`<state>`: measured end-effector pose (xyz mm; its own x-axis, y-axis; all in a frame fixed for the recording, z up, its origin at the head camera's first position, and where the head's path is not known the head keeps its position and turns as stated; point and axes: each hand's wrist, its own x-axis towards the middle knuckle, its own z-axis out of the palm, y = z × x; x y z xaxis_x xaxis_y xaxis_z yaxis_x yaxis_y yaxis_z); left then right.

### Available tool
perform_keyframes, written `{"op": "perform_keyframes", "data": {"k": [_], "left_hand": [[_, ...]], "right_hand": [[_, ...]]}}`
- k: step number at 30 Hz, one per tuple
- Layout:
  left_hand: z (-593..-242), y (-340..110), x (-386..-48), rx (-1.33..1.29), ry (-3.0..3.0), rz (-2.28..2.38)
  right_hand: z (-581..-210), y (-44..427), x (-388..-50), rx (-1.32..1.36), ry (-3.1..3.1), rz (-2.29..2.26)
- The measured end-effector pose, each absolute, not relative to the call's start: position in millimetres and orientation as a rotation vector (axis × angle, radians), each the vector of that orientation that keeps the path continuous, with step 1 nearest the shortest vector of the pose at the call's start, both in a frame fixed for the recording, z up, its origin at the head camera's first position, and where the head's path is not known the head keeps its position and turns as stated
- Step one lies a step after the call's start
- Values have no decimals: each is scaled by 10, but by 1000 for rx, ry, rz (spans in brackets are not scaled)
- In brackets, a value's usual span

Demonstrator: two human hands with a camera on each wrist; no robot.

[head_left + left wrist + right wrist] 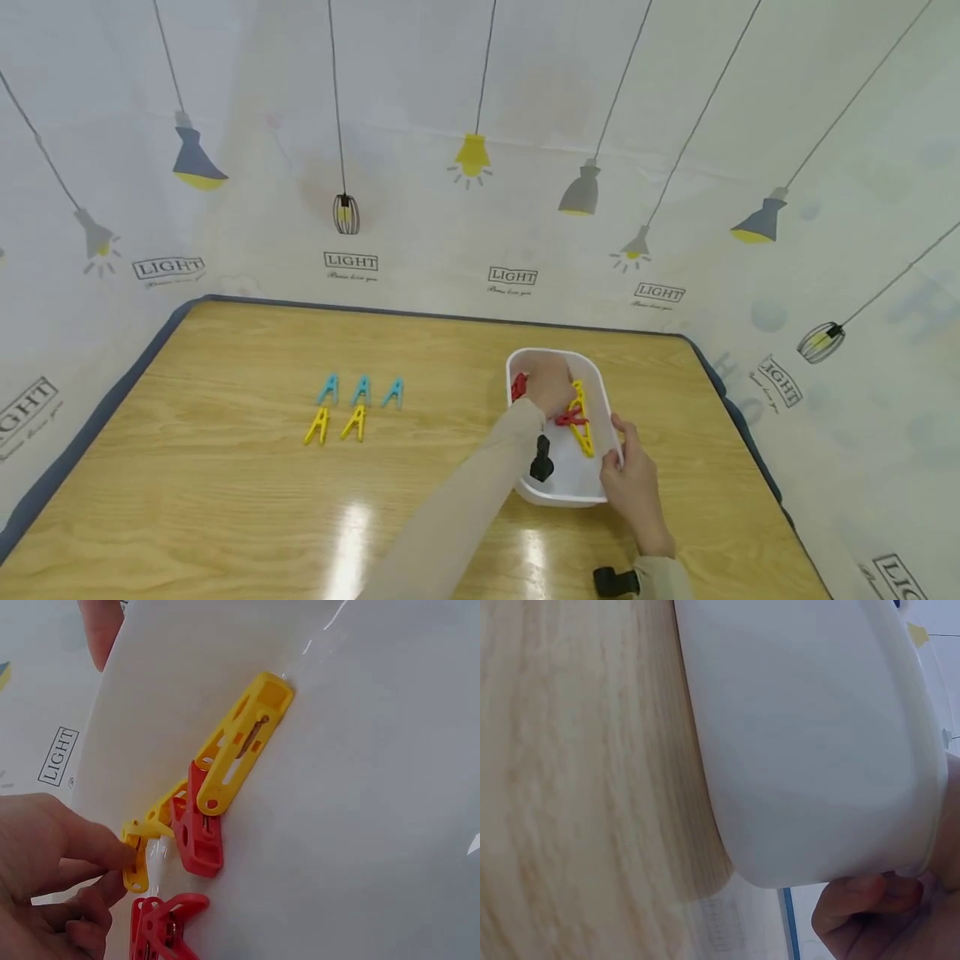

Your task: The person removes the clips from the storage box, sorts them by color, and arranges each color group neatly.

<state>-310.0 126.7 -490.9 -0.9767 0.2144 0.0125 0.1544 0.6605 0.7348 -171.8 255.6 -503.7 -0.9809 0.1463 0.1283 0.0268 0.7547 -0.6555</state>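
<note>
My left hand (551,385) reaches into a white plastic basin (573,482). In the left wrist view, its thumb and fingers pinch a yellow clothespin (135,862). Beside the fingertips lie another yellow clothespin (247,742), a red clothespin (199,832) leaning against it, and more red (169,926) at the bottom of that view. Gripping the basin's right rim near its front corner is my right hand (633,479). In the right wrist view the basin's outer wall (810,750) fills the middle, with curled fingers (855,900) below its edge.
Left of the basin, three blue clothespins (362,390) form a row on the wooden table (225,483). Two yellow clothespins (318,425) make a second row in front of them. A lamp-patterned sheet (420,217) rises behind the table's dark edge.
</note>
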Motion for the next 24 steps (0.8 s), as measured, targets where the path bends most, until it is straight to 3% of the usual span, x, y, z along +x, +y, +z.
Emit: {"op": "perform_keyframes", "data": {"k": [12, 24], "left_hand": [[-4825, 1159, -3076, 265, 2695, 1326], [-4354, 883, -3106, 368, 2825, 1244]], "right_hand": [[-5027, 2537, -1700, -72, -2751, 1011], [-5010, 2535, -1729, -153, -2790, 1039]]}}
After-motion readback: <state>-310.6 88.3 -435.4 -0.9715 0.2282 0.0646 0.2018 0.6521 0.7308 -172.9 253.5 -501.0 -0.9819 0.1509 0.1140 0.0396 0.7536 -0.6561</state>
